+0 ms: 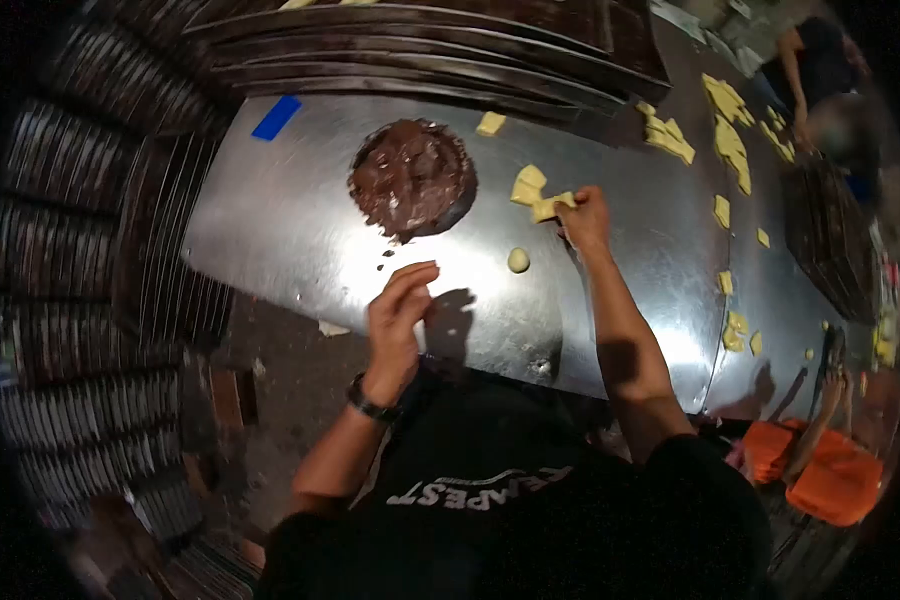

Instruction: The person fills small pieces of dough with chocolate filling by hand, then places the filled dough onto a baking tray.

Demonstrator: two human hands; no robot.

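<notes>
Seeing right hand (588, 220) pinch a dough piece (546, 209); I read left hand (398, 312) half open, empty, near side of brown paste (410, 180).

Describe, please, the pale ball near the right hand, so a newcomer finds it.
On the metal table, find the brown mound. Between it and the right hand, a little lower in view, sits the pale ball. It is round, while the yellow pieces above it are angular.

1 held dough piece (547, 209), 1 brown mound (410, 180), 1 blue rectangle (277, 118), 1 wristwatch (372, 403)
</notes>
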